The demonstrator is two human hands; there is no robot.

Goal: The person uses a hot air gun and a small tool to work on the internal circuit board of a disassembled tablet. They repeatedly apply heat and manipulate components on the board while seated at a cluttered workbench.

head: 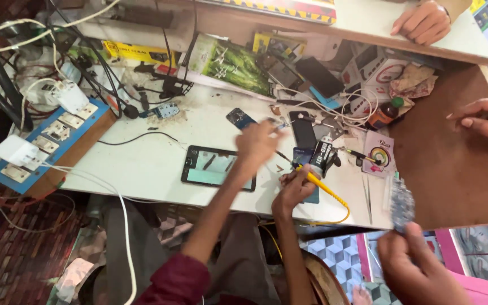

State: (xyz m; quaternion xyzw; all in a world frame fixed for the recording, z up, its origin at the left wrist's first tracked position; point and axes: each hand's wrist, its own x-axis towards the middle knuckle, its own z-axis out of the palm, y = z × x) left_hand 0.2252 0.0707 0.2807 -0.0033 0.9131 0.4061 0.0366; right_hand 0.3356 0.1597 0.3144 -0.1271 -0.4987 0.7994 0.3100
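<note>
My left hand reaches over the white bench, blurred, with its fingers bunched near a small blue circuit board; whether it holds anything is unclear. Just below it lies a dark-framed phone, screen up. My right hand grips a yellow-handled soldering iron, whose thin tip points up and left over a blue part. The iron's yellow cord curls off the bench's front edge.
A blue switch board with white plugs and cables sits at the left. A black phone, a dark tube, tweezers and boxes crowd the middle. Another person's hand holds a blister strip; other hands rest at the right and on the top counter.
</note>
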